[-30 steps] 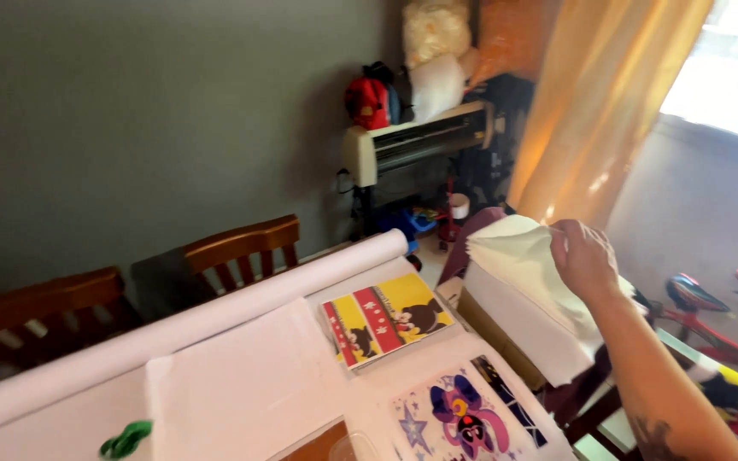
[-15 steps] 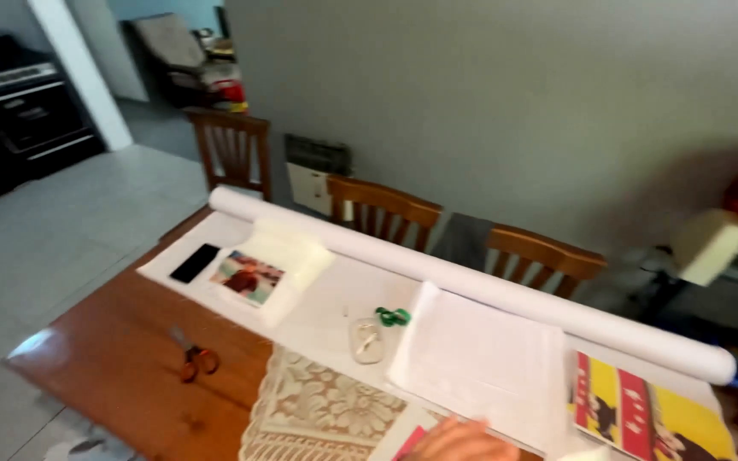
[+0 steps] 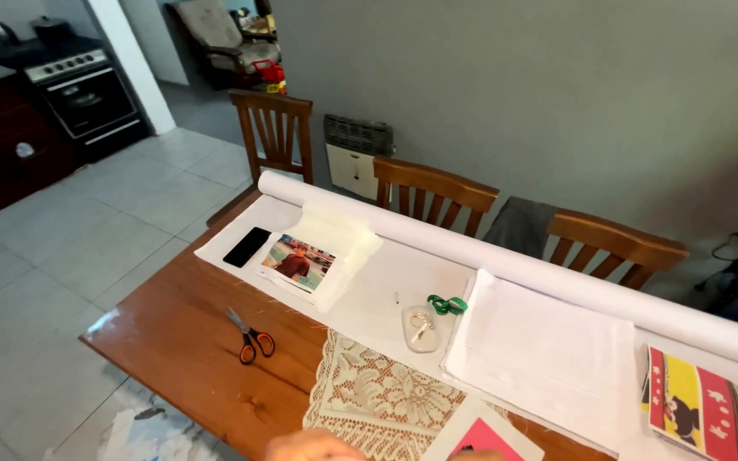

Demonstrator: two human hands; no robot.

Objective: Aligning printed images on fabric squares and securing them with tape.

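warm brown wood runs under everything here: a counter (image 3: 172,341) seen from above, with orange-handled scissors (image 3: 249,337) lying apart on its bare left part. further along, a black phone (image 3: 246,247) rests on a white sheet beside a printed photo (image 3: 297,262) and a folded white cloth (image 3: 339,239). a long white roll (image 3: 506,256) spans the far edge in front of three wooden chairs. near the middle sit a small clear dish (image 3: 421,329) and a green clip-like object (image 3: 447,304), then a lace runner (image 3: 377,397) reaching the near edge, a stack of white sheets (image 3: 548,354), and a yellow-and-red cartoon print (image 3: 711,414) at far right. at the bottom edge only the top of one hand (image 3: 313,446) shows, nearest the lace runner and just left of a pink-and-white print (image 3: 480,435); which hand it is and whether it is spread or closed cannot be told. a second ago the view faced the other end of the room, the right hand raised on pale sheets; the view has since swung left and that hand has dropped low, no sheet visibly in it.
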